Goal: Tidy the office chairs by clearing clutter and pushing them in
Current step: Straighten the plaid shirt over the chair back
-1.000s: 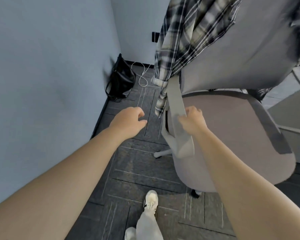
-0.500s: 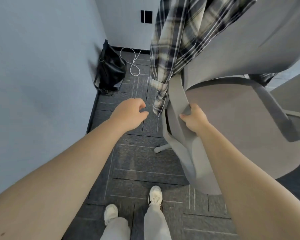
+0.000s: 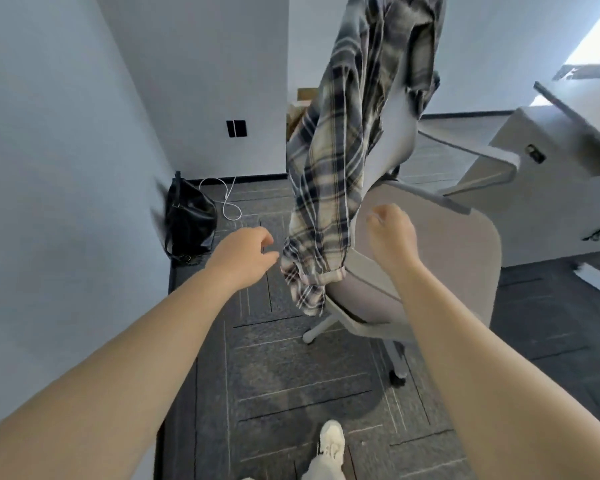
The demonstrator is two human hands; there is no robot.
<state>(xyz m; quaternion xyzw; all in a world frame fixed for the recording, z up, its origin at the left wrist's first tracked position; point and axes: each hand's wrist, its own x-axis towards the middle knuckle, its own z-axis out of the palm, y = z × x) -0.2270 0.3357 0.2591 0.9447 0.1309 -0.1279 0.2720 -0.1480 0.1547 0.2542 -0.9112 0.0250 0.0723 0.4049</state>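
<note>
A light grey office chair (image 3: 440,258) stands in front of me on the dark carpet, seat towards me. A plaid shirt (image 3: 340,161) hangs over its backrest, one sleeve dangling down past the left armrest. My right hand (image 3: 392,233) hovers above the seat just right of that sleeve, fingers loosely curled, holding nothing. My left hand (image 3: 246,254) floats left of the sleeve's cuff, fingers apart, a small gap from the cloth.
A black bag (image 3: 187,220) leans against the left wall with a white cable (image 3: 226,202) beside it. A white desk (image 3: 551,161) stands to the right behind the chair. My foot in a white shoe (image 3: 331,445) is at the bottom.
My right hand has let go of the chair's left armrest and lifted over the seat. The chair now sits farther away and turned. The view has tilted up.
</note>
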